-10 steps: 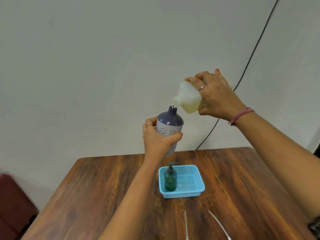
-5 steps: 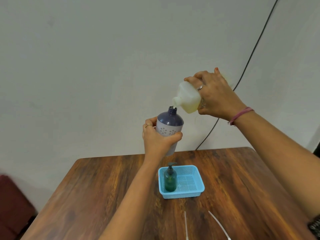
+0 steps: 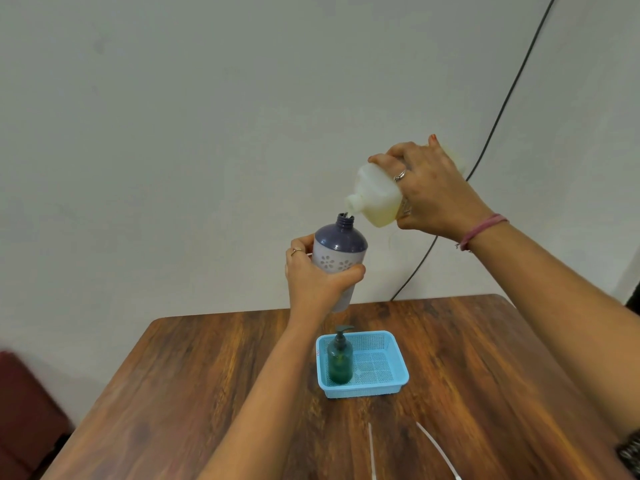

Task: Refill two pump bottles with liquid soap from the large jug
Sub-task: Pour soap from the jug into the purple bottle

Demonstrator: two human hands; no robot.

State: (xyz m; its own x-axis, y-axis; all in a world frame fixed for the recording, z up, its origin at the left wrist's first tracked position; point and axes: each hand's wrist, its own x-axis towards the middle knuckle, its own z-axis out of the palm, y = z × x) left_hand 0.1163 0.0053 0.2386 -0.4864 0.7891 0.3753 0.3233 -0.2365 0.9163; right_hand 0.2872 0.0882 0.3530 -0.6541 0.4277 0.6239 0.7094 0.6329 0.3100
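Between the right hand's [image 3: 433, 192] wrapped fingers [image 3: 391, 157], the tipped soap jug [image 3: 375, 199] has its spout just above the purple pump bottle's [image 3: 341, 251] open neck. The left hand [image 3: 317, 280] is closed around that bottle, below and left of the jug. Pouring well likely means a thin stream and a steady, upright neck. Both forearms are raised above the desk [image 3: 207, 375]; beneath them, the capped green pump bottle [image 3: 340, 360] stands in a blue basket [image 3: 391, 384].
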